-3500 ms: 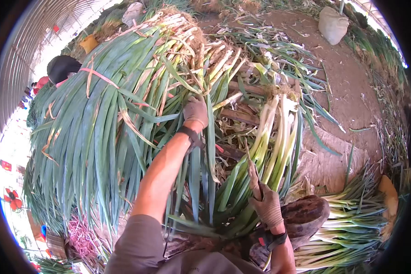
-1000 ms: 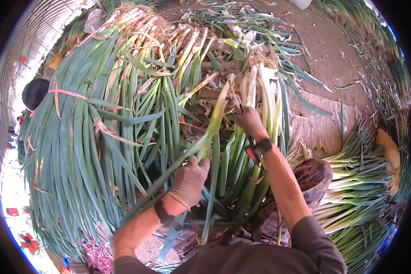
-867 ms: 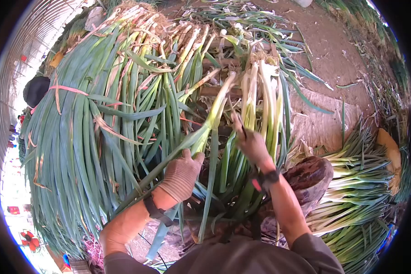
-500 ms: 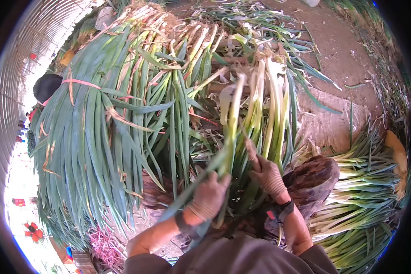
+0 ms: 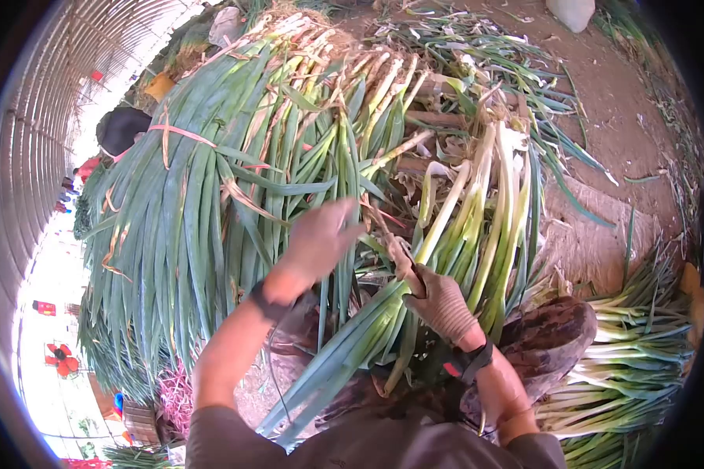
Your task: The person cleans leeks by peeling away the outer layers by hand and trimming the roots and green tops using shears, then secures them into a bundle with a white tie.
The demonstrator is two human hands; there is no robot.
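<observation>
1. The right hand [image 5: 443, 305] grips a leek [image 5: 414, 270] low on its stalk, across the lap.
2. The left hand [image 5: 317, 238], blurred, grasps nothing I can make out.
3. Trimmed leeks [image 5: 626, 367] lie at right; the big pile [image 5: 211, 203] at left looks untrimmed, so much remains.

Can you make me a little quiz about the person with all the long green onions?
1. True or false: both hands wear gloves.
2. Which hand grips the long green-and-white onion stalk? A left B right
3. Fill in: the tied pile of green onion leaves has a ____ band around it.

Key: 1 true: the left hand and right hand are both gloved. 2 B. 3 pink.
</observation>
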